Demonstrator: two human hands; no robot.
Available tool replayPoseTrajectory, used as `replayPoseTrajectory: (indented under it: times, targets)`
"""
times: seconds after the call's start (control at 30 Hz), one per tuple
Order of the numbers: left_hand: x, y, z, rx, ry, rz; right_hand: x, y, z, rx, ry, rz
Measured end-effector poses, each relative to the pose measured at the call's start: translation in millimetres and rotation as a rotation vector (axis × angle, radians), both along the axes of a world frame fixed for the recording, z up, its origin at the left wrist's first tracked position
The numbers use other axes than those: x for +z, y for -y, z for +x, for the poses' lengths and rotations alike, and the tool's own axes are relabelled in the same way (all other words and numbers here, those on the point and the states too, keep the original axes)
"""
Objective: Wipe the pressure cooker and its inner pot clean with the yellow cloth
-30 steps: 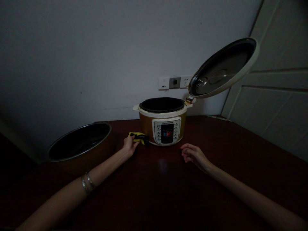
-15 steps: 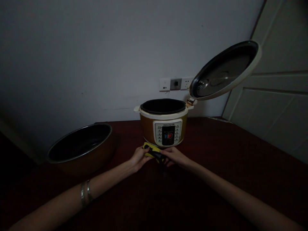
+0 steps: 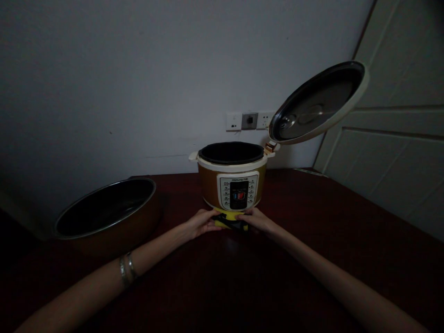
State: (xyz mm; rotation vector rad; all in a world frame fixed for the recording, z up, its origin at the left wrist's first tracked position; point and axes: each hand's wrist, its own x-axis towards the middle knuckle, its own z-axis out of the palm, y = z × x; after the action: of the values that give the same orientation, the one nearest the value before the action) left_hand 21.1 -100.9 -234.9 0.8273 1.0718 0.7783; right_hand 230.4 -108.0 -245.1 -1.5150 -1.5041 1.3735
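A yellow and black object (image 3: pixel 229 221), perhaps a cloth or glove, lies on the dark red table (image 3: pixel 312 240) just in front of the gold electric cooker (image 3: pixel 231 185). My left hand (image 3: pixel 200 223) grips its left end and my right hand (image 3: pixel 255 220) grips its right end, fingers curled on it. The cooker's lid (image 3: pixel 315 104) stands open to the right, and its dark inner cavity (image 3: pixel 231 152) shows. Bracelets sit on my left wrist (image 3: pixel 126 270).
A large round inner pot (image 3: pixel 107 212) with a metal rim stands on the table at the left. Wall sockets (image 3: pixel 248 120) are behind the cooker. A white panelled door (image 3: pixel 398 138) is at the right. The room is dim.
My left hand carried the yellow and black object from the cooker's left side to its front. My right hand moved in and took hold of the other end.
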Motion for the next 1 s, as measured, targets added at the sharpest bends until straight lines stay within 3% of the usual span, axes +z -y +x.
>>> replayPoseTrajectory:
  times: [0.2,0.43,0.57,0.77,1.0]
  targets:
    - [-4.3,-3,3,0.112,0.071,-0.024,3.5,2,12,0.043,0.071,-0.033]
    - [1.1,-5,-19,0.355,0.147,-0.033,10.0,12,0,0.046,-0.14,-0.133]
    - [0.9,-4,-14,0.412,0.17,-0.061,2.8,13,-6,0.018,-0.249,-0.172]
    - [-7.7,7,21,0.369,0.153,-0.059,3.4,10,9,0.028,-0.178,-0.162]
    - [-1.2,12,36,0.096,0.088,-0.031,13.1,-1,43,-0.039,-0.112,-0.172]
